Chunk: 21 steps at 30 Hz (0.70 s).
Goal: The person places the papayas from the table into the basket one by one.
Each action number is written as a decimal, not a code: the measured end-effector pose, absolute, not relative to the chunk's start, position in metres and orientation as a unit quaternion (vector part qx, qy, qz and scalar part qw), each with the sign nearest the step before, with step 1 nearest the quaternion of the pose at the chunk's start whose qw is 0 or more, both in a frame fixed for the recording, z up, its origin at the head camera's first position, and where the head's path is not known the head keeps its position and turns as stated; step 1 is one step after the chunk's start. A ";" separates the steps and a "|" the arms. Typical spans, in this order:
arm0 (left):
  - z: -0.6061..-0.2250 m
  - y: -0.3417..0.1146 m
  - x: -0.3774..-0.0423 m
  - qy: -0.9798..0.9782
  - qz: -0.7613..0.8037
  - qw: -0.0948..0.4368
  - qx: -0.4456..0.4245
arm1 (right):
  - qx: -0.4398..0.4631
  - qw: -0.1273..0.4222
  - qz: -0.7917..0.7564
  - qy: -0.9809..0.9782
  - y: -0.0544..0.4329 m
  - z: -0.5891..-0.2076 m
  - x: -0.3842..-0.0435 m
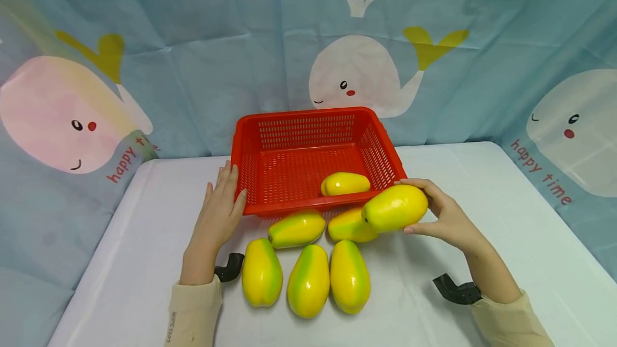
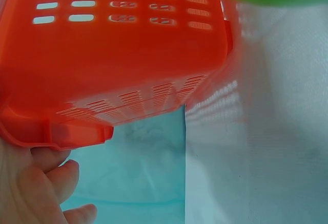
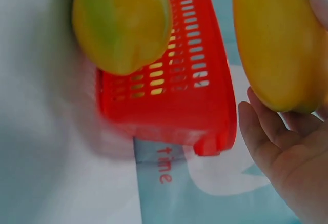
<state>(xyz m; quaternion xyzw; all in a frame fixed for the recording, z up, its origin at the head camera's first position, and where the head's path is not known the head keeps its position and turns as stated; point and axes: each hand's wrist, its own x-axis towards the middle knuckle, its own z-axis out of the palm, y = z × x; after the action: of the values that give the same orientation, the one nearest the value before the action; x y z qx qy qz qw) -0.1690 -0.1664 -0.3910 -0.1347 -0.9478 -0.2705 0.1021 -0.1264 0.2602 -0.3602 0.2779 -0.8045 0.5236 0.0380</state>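
Note:
My right hand [image 1: 445, 216] grips a yellow papaya [image 1: 396, 209] in the head view, holding it over the front right corner of a red plastic basket [image 1: 308, 209]. In the right wrist view this papaya [image 3: 279, 44] is beside the basket rim, fingers around its lower end. My left hand [image 1: 219, 208] rests against the basket's left side, thumb at the front corner; the left wrist view has its fingers [image 2: 64, 180] just under the rim. One papaya [image 1: 345, 183] lies inside the basket. Another papaya [image 1: 352, 225] on the table is partly hidden behind the held one.
In front of the basket lie several more yellow-green papayas, including one papaya [image 1: 297, 229] close along its front wall and one papaya [image 1: 309, 281] nearer me. A white cloth covers the table [image 1: 385, 309]. Behind hangs a blue curtain [image 1: 202, 68] with whale prints.

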 end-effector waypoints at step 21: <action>-0.389 -0.166 -0.169 -0.953 -0.263 0.090 -0.123 | 0.243 0.022 0.544 -0.803 0.222 -0.343 -0.157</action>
<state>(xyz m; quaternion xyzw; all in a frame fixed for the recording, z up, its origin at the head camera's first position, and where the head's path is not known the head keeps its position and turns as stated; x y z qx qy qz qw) -0.1689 -0.1658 -0.3890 -0.1225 -0.9526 -0.2635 0.0897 -0.1574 0.2224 -0.3430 0.2430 -0.8028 0.5440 0.0224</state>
